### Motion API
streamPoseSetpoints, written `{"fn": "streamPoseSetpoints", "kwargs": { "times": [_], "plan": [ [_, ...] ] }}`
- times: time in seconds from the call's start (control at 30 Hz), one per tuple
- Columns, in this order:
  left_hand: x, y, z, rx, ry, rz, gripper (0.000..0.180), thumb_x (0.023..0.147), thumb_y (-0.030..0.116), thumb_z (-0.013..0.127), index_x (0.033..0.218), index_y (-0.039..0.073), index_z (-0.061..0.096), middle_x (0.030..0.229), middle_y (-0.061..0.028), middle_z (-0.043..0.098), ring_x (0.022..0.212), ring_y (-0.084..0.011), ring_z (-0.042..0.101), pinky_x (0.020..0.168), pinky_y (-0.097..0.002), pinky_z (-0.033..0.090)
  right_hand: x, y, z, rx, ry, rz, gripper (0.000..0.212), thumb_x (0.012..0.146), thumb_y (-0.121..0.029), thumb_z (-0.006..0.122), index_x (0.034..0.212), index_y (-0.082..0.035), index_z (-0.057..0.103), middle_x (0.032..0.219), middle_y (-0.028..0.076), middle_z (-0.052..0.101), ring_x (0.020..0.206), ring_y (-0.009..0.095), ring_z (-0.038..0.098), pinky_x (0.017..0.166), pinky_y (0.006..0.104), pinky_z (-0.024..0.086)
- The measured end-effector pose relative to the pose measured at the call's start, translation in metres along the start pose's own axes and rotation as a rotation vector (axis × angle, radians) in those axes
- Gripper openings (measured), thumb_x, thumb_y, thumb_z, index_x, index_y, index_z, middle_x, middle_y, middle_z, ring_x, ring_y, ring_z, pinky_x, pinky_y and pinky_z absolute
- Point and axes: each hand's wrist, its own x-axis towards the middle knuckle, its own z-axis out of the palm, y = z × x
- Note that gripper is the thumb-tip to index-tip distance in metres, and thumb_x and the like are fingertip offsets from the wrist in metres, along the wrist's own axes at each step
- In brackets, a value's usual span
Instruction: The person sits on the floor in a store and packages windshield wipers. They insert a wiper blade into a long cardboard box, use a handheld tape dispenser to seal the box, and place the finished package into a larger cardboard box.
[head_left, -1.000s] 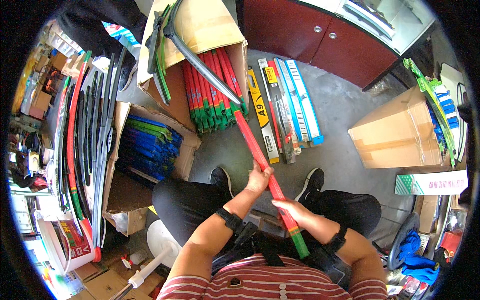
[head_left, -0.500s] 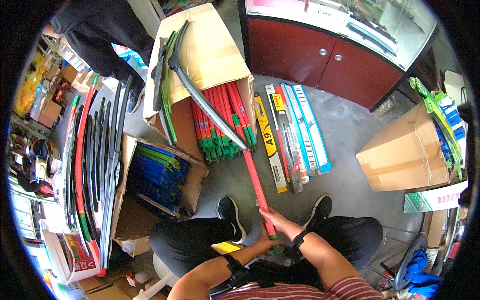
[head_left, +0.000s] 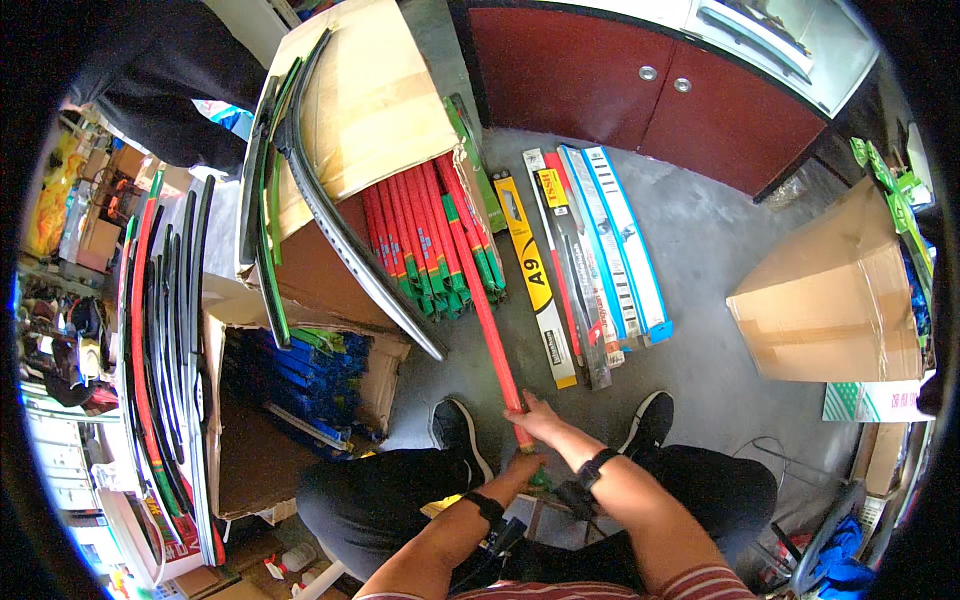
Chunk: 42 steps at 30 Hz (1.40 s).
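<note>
Both my hands hold a wiper blade in a long red sleeve [head_left: 489, 335], which slants up and left from my lap to the open box. My right hand [head_left: 541, 416] is closed round it near its lower part. Just below, my left hand [head_left: 521, 470] grips the lower end, where a bit of green shows; its fingers are partly hidden. Beyond lies a bundle of red sleeves with green ends [head_left: 418, 240] inside the tilted cardboard box [head_left: 370, 110]. A bare black wiper blade [head_left: 345, 240] hangs over that box's top and front.
A second box [head_left: 255, 440] with blue packs stands at left, beside several upright wiper blades [head_left: 190, 320]. Flat wiper packages [head_left: 545, 290] lie on the floor ahead. At right stands another carton [head_left: 830, 310]; a red cabinet [head_left: 570, 85] is behind. Another person's dark-trousered legs [head_left: 165, 90] show far left.
The view has shifted, so the boxes and the bare black wiper blade sit further left. More of the red sleeve's length shows now. Both hands keep their grip on it.
</note>
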Motion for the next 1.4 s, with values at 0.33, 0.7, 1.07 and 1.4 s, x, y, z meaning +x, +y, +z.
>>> {"fn": "streamPoseSetpoints", "kwargs": {
  "times": [0.33,0.7,1.07,1.4],
  "plan": [
    [0.028,0.132,-0.036,-0.050,0.164,0.084,0.030,0.064,0.017,0.064,0.089,0.004,0.054,0.077,-0.0126,0.052,0.069,-0.0300,0.056,0.050,-0.0438,0.050,-0.080,-0.002,-0.099,-0.310,-0.253,-0.107,0.043,0.083,-0.042,0.060,0.113,-0.012,0.060,0.092,0.015,0.067,0.086,0.032,0.064,0.072,0.0406,0.051],
    [0.000,0.301,-0.061,-0.179,0.373,0.497,0.059,0.071,0.033,0.077,0.118,0.002,0.056,0.123,-0.0146,0.052,0.105,-0.0297,0.053,0.071,-0.0450,0.052,-0.225,-0.097,-0.181,-0.104,-0.165,-0.115,0.039,0.083,-0.025,0.067,0.114,-0.003,0.058,0.089,0.011,0.060,0.079,0.027,0.062,0.068,0.0362,0.051],
    [0.069,0.283,-0.066,-0.353,0.421,0.376,0.045,0.087,0.036,0.061,0.117,0.007,0.045,0.070,-0.0153,0.061,0.053,-0.0245,0.059,0.043,-0.0353,0.048,-0.222,-0.124,-0.193,-0.082,-0.135,-0.344,0.039,0.080,-0.022,0.065,0.112,-0.003,0.056,0.090,0.018,0.055,0.083,0.037,0.055,0.071,0.0443,0.045],
    [0.102,0.337,-0.095,-0.370,0.308,0.221,0.017,0.090,0.020,0.048,0.087,0.004,0.049,0.068,-0.0134,0.058,0.052,-0.0228,0.055,0.042,-0.0304,0.044,-0.221,-0.117,-0.193,-0.125,-0.153,-0.295,0.041,0.077,-0.021,0.066,0.112,-0.003,0.055,0.091,0.018,0.055,0.079,0.037,0.054,0.068,0.0451,0.044]
  ]
}}
